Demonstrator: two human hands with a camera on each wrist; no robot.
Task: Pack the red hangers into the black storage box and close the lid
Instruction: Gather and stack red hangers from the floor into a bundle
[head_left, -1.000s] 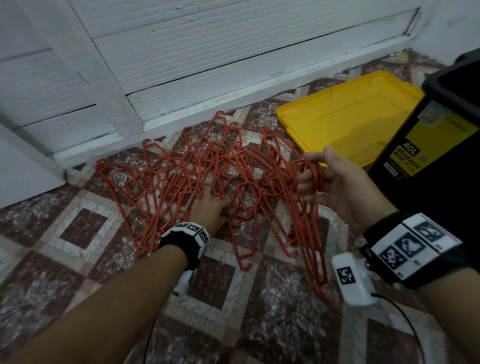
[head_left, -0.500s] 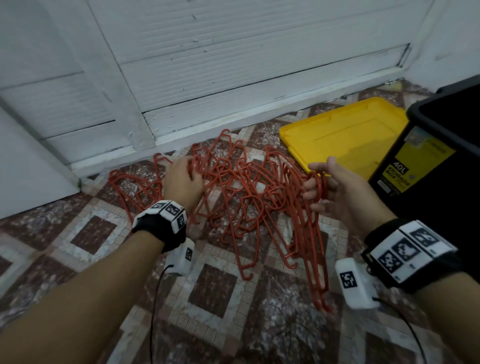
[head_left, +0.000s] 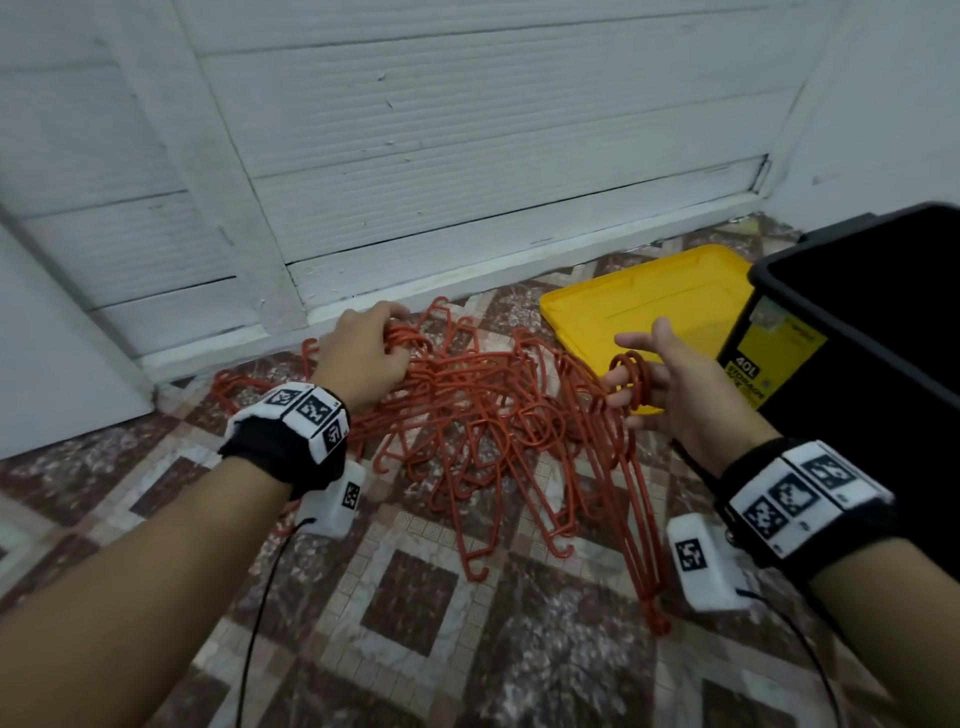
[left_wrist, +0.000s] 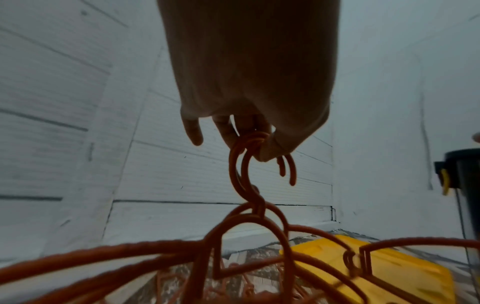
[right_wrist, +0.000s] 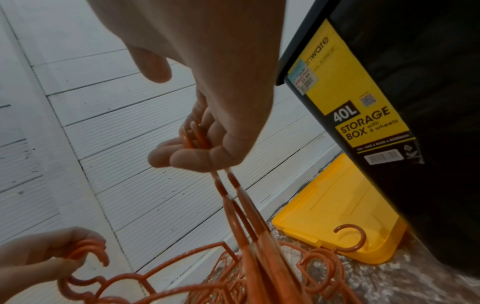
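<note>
A tangled heap of red hangers (head_left: 483, 415) lies on the patterned floor in front of a white wall. My left hand (head_left: 363, 353) grips several hanger hooks (left_wrist: 249, 152) at the heap's far left and lifts them. My right hand (head_left: 660, 374) holds a few hooks (right_wrist: 194, 135) on its curled fingers, and those hangers dangle down to the floor (head_left: 644, 525). The black storage box (head_left: 872, 332) stands open at the right, with a yellow label (right_wrist: 358, 107) on its side. Its yellow lid (head_left: 644, 306) lies flat on the floor beside it.
A white panelled wall (head_left: 467, 156) with a skirting board runs close behind the hangers. The tiled floor (head_left: 415, 623) in front of me shows only the wrist cameras' cables.
My left hand has moved from the heap's near side to its far left and now grips a bunch of hooks. My right hand keeps its hangers. The view has tilted up.
</note>
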